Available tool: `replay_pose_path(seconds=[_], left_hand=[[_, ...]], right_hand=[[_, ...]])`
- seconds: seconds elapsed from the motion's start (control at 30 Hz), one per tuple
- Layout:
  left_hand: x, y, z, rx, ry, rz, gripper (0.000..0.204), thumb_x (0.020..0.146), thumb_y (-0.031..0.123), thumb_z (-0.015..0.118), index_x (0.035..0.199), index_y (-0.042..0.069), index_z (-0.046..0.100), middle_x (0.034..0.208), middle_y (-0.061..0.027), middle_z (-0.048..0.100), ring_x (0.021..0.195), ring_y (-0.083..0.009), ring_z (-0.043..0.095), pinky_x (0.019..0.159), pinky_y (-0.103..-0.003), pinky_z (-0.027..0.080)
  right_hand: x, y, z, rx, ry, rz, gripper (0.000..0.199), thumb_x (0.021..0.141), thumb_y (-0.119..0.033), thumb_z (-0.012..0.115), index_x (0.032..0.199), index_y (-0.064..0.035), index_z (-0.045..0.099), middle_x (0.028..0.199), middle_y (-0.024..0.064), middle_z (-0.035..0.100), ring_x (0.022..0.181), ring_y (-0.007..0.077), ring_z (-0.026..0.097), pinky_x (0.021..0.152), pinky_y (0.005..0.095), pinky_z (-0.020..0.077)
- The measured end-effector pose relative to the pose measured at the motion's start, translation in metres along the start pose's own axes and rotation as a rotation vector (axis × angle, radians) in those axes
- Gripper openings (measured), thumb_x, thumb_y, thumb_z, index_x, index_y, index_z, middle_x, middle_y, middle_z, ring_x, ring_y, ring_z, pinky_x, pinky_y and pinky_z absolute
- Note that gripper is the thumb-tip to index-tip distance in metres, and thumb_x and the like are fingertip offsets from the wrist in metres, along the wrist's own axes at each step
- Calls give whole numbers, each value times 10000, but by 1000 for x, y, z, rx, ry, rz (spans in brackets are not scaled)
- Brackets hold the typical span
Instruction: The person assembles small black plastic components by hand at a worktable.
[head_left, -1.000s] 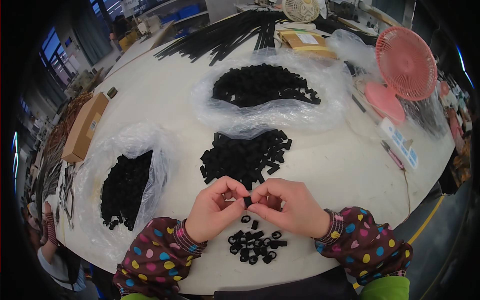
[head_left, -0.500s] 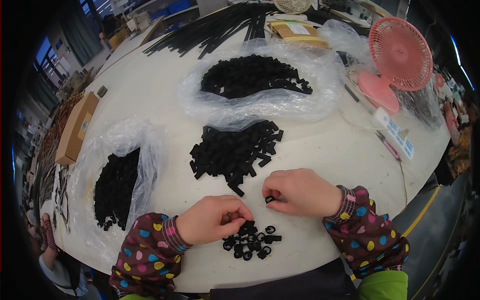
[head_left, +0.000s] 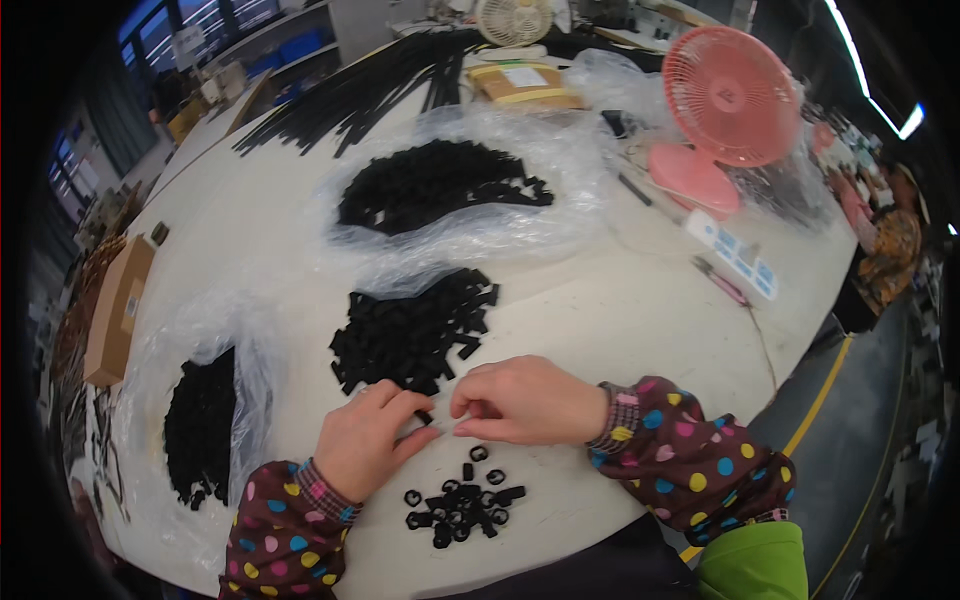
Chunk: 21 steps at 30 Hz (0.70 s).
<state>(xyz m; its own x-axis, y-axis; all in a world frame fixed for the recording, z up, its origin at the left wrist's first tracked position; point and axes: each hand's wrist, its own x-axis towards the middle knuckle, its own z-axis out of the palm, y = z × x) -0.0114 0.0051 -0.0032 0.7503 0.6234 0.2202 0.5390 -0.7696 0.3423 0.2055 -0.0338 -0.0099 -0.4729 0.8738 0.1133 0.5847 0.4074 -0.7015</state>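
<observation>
My left hand [head_left: 368,440] is pinched on a short black strip [head_left: 423,417] at the near edge of a heap of short black strips [head_left: 410,330]. Just to its right, my right hand [head_left: 535,402] has its fingers curled together, thumb against fingertips; whatever may be between them is hidden. The fingertips of both hands almost meet. Below them, nearer to me, lies a small pile of black ring-shaped loops [head_left: 460,512], some on edge and some flat. One loop [head_left: 479,453] sits a little apart, toward my right hand.
Clear plastic bags of black pieces lie behind the heap [head_left: 560,220] and at left [head_left: 255,390]. A cardboard box [head_left: 120,310] edges the table's left. At right are a pink fan [head_left: 735,95], a white power strip [head_left: 735,255] and pink-handled snips [head_left: 722,281]. Long black strips [head_left: 365,90] lie far back.
My left hand has moved from the loop pile up to the heap and now pinches a strip. The black piece in my right fingers no longer shows. The whole view has shifted.
</observation>
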Motion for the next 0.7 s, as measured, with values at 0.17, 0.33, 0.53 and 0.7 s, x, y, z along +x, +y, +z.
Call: replay_pose_path(seconds=[0.17,0.33,0.53,0.7], left_hand=[[-10,5,-2,37,66,-73,157,644,53,677,738,86,555,696,-51,517,586,-218,561,515,-320,458],[-6,6,3,-143,97,-122,166,647,-41,647,729,20,515,665,-54,513,549,-138,530,498,-257,457],[-9,5,-2,-938,56,-384,173,788,-18,575,844,31,418,819,-55,533,713,-85,540,607,-231,537],[-8,11,-2,-954,82,-406,166,791,-23,580,848,26,432,828,-58,540,716,-91,551,632,-233,531]], right_hand=[[9,-1,20,-14,149,-5,126,770,-220,616,755,-97,596,702,49,613,688,245,612,602,354,470],[2,1,17,25,208,3,150,787,-221,614,776,-73,592,712,55,622,678,241,612,605,354,467],[5,-14,17,445,225,-3,169,804,-178,627,831,-17,584,702,73,617,642,159,599,601,273,479],[5,-15,15,541,209,27,168,780,-171,635,810,-13,588,700,53,620,641,123,591,589,251,472]])
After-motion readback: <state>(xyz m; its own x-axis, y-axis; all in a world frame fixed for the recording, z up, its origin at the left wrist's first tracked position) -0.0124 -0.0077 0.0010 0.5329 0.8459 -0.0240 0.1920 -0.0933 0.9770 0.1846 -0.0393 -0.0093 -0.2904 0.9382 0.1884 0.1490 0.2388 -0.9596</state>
